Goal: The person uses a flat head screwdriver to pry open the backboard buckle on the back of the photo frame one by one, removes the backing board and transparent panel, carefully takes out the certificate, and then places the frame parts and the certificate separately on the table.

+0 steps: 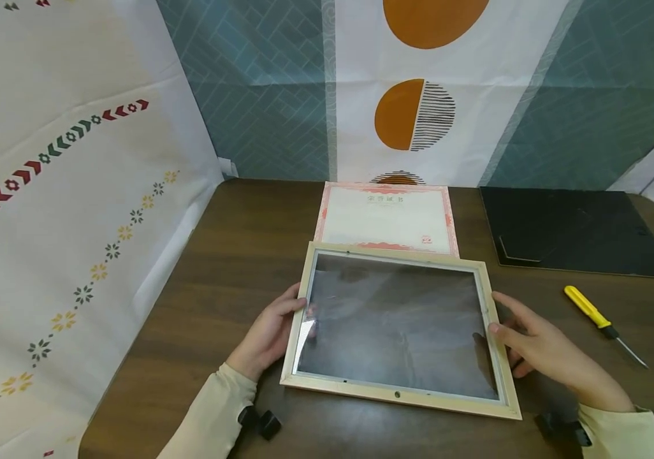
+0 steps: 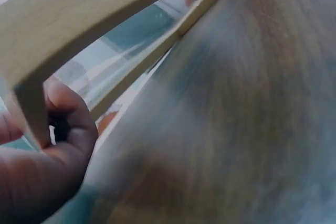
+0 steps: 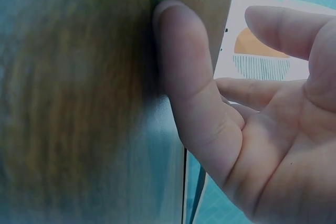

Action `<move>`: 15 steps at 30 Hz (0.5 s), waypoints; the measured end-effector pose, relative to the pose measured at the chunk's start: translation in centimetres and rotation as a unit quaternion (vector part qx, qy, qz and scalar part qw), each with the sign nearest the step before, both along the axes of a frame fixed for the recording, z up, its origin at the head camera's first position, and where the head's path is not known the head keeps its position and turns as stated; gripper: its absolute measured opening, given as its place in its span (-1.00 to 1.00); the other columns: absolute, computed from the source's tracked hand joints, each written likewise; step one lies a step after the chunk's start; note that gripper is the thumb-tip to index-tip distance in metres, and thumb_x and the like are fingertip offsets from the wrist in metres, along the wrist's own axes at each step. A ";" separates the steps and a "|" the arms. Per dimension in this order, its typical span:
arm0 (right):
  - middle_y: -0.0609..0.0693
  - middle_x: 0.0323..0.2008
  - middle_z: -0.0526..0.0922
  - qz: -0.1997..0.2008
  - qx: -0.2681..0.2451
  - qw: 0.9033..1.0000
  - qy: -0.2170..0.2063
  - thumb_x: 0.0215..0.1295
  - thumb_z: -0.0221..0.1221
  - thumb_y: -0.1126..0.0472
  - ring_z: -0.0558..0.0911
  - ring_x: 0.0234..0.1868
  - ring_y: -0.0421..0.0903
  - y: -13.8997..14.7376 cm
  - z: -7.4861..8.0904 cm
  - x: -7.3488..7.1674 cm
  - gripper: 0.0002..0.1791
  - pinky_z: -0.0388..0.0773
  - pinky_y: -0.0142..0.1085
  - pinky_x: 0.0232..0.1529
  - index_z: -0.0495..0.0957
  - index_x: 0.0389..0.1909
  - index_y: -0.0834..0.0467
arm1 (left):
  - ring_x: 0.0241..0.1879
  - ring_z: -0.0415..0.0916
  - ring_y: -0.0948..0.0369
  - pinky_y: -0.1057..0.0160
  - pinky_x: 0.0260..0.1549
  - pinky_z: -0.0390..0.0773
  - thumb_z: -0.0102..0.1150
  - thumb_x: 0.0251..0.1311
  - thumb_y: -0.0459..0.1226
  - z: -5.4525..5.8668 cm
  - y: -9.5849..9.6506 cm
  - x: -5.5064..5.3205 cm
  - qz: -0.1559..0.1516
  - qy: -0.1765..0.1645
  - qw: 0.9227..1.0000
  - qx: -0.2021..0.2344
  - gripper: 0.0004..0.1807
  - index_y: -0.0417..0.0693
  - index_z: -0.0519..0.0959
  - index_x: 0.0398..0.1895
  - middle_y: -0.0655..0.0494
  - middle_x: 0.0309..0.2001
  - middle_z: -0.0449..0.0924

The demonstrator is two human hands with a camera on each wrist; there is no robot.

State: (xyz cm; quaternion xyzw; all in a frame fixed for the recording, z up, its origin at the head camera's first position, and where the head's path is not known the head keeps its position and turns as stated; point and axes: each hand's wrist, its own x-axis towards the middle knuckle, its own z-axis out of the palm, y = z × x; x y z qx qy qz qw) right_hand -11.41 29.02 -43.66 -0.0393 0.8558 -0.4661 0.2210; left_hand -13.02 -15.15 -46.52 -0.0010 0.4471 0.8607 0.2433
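Note:
A pale wooden picture frame (image 1: 401,396) with a clear pane (image 1: 396,325) lies over the table's front part. My left hand (image 1: 269,331) grips its left side, thumb on top and fingers beneath, partly seen through the pane. In the left wrist view, that near side of the frame (image 2: 79,22) stands raised off the table. At the right side is my right hand (image 1: 545,350). In the right wrist view one bent finger (image 3: 186,72) touches the frame's outer edge (image 3: 202,3), while the thumb (image 3: 283,27) is apart above it.
Behind the frame lies a certificate sheet (image 1: 384,217) with a red border, its front edge overlapped in the head view. A black backing board (image 1: 579,229) is at the back right. A yellow-handled screwdriver (image 1: 588,307) lies on the brown table (image 1: 229,255) right of the right hand.

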 end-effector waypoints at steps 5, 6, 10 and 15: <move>0.25 -0.13 0.53 0.004 -0.008 1.000 0.005 0.57 0.08 0.07 0.62 -0.43 0.09 0.3 0.0 -0.1 -0.15 0.65 -0.06 -0.50 -0.21 0.63 0.18 | -0.38 0.36 0.25 0.24 -0.33 0.52 -0.40 0.60 -0.33 -0.4 0.0 -0.2 -0.038 -0.031 0.990 0.134 -0.46 -0.09 -0.09 0.57 0.08 -0.36 0.34; 0.24 -0.13 0.53 0.004 -0.009 1.000 0.005 0.57 0.08 0.08 0.62 -0.43 0.09 0.3 0.0 -0.1 -0.15 0.65 -0.06 -0.50 -0.20 0.63 0.18 | -0.39 0.34 0.24 0.24 -0.34 0.51 -0.41 0.61 -0.32 -0.5 -0.1 -0.3 -0.044 -0.036 0.986 0.158 -0.46 -0.08 -0.08 0.58 0.07 -0.36 0.33; 0.23 -0.14 0.53 0.008 -0.011 1.000 0.007 0.58 0.07 0.08 0.63 -0.44 0.10 0.4 -0.1 -0.3 -0.16 0.65 -0.07 -0.50 -0.21 0.62 0.19 | -0.46 0.34 0.24 0.31 -0.43 0.49 -0.44 0.62 -0.30 -0.9 -0.1 -0.4 -0.062 -0.028 0.978 0.197 -0.47 -0.08 -0.06 0.59 0.04 -0.29 0.38; 0.24 -0.15 0.52 0.007 -0.010 1.000 0.003 0.57 0.08 0.08 0.64 -0.43 0.10 0.5 -0.2 -0.3 -0.15 0.66 -0.07 -0.49 -0.20 0.62 0.18 | -0.49 0.33 0.25 0.34 -0.47 0.48 -0.45 0.59 -0.33 -0.9 -0.2 -0.4 -0.065 -0.011 0.983 0.171 -0.46 -0.10 -0.05 0.58 0.01 -0.24 0.45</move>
